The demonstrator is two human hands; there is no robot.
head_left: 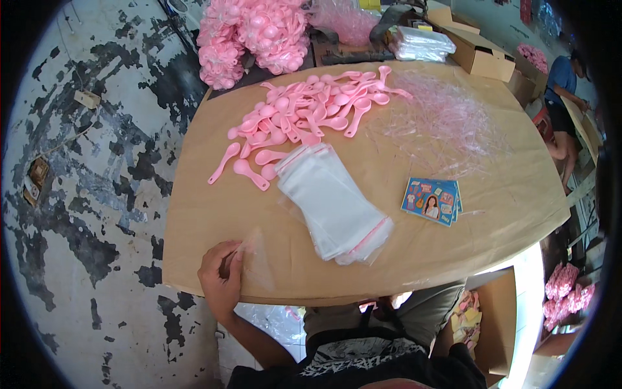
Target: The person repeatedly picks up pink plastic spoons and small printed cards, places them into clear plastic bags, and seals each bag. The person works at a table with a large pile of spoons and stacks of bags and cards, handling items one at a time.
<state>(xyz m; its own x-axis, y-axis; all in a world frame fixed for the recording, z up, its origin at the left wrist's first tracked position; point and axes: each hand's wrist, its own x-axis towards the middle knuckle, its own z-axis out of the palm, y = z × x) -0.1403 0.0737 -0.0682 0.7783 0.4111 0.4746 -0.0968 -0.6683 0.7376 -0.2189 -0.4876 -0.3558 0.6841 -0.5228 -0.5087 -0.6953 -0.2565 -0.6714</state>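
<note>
My left hand [221, 272] is at the near left edge of the table, thumb and fingers pinched on a clear plastic bag [258, 262] that stands up from the surface. A stack of clear plastic bags [334, 201] with pink seal strips lies in the middle of the table. Beyond it spreads a heap of pink plastic scoops [304, 107], a few of them loose at its left side. Blue printed cards [431, 201] sit in a small pile right of the bags. I cannot see my right hand.
A tangle of thin clear plastic strips [447, 123] covers the far right of the table [492, 240]. Bundled pink scoops [256, 39], wrapped plastic packs [421, 44] and a cardboard box [479, 55] stand behind. An open carton [495, 318] is below at right; another person [564, 91] works farther off.
</note>
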